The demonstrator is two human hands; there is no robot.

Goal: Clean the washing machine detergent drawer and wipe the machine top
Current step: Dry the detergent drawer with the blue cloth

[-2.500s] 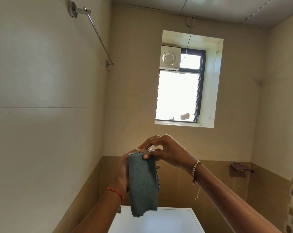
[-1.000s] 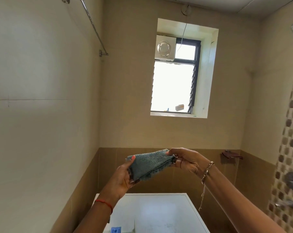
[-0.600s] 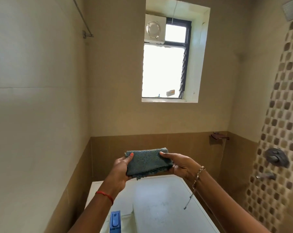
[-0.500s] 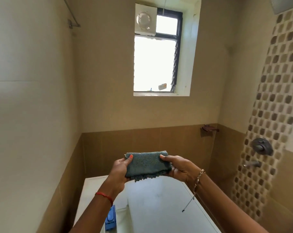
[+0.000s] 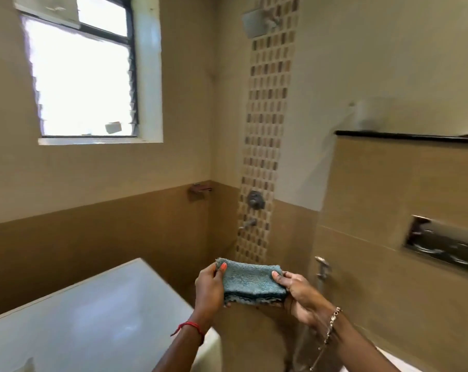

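- You hold the folded teal cloth (image 5: 251, 280) stretched flat between both hands. It hangs in the air to the right of the white washing machine top (image 5: 79, 318) and does not touch it.
- Your left hand (image 5: 210, 288) pinches the cloth's left end, with the thumb on top and the fingers curled beneath.
- Your right hand (image 5: 300, 299) grips the right end the same way, thumb over the upper face. This two-ended hold keeps the layers squared, probably so you get a thick pad with a clean face for wiping.
- The machine top lies low and to the left, below the window (image 5: 85, 76), with its near right corner just beside your left forearm.
- I cannot make out the detergent drawer in this view.
- The cloth sits over the gap in front of the wall taps (image 5: 255, 200), so you may mean to wet it first. That is only a guess.
- To wipe the top, you would need to swing the cloth left and down.
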